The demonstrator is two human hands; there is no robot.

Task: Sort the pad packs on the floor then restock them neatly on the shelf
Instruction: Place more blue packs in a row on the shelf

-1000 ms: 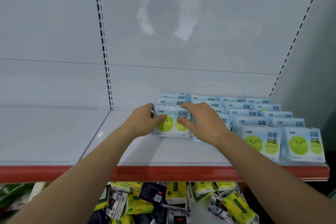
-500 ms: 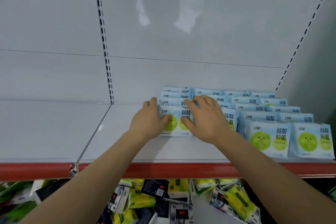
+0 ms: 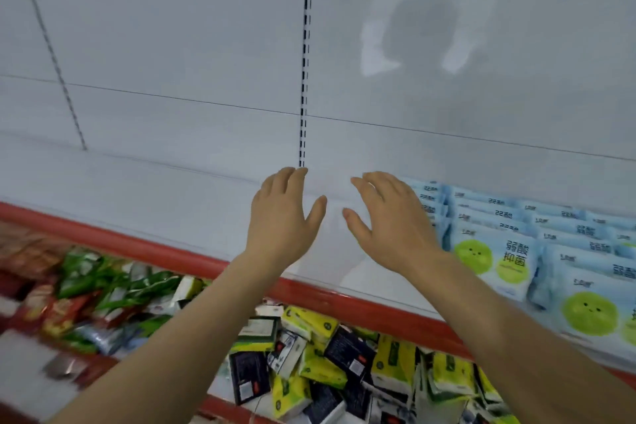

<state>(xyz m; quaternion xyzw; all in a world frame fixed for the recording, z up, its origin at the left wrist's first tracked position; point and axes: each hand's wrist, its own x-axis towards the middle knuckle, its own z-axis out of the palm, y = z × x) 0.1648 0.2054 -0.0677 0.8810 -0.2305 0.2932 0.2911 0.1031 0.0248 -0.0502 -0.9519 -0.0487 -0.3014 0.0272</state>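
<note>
a moment ago both hands were pushing a blue pad pack into its row. now the left hand (image 3: 282,217) and the right hand (image 3: 392,220) have let go and hang over the bare white shelf (image 3: 172,203), fingers spread flat, holding nothing. the blue pad packs (image 3: 495,251) stand in neat rows just to the right of the right hand. so that pack looks placed. more mixed packs (image 3: 320,354) lie piled below the shelf, so there is more to sort.
</note>
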